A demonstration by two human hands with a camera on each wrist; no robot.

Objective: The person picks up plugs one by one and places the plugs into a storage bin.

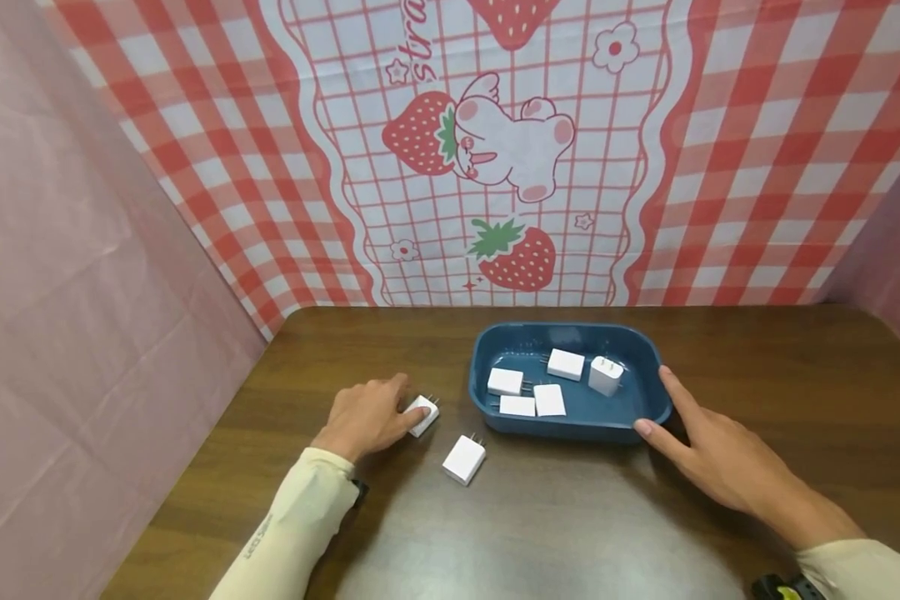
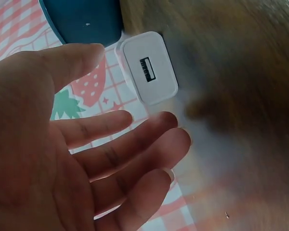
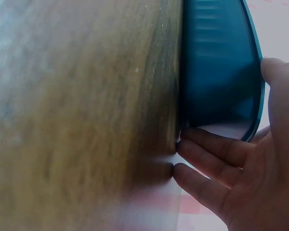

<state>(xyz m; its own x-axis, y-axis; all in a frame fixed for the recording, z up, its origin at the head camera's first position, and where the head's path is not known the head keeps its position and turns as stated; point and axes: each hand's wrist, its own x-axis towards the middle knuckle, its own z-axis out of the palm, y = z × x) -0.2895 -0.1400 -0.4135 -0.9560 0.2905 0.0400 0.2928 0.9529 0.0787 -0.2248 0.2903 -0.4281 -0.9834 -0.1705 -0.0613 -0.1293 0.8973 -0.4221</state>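
Observation:
My left hand (image 1: 367, 415) is low over the table at a white USB charger plug (image 1: 422, 414), its thumb overlapping the plug in the head view. In the left wrist view its fingers (image 2: 130, 149) are spread, and a plug with its USB port showing (image 2: 149, 67) stands beyond the thumb, apart from it. A second plug (image 1: 464, 460) lies on the table nearer to me. My right hand (image 1: 731, 458) rests against the right end of a blue tub (image 1: 570, 429). Its fairly straight fingers (image 3: 214, 149) and thumb touch the tub's corner.
Inside the tub lie several white plugs, among them one at the back (image 1: 566, 364) and one standing on end (image 1: 606, 377). A wooden table (image 1: 555, 525) carries everything. Behind it hangs a red checked strawberry cloth (image 1: 765, 167), with a pink curtain (image 1: 82, 275) at the left.

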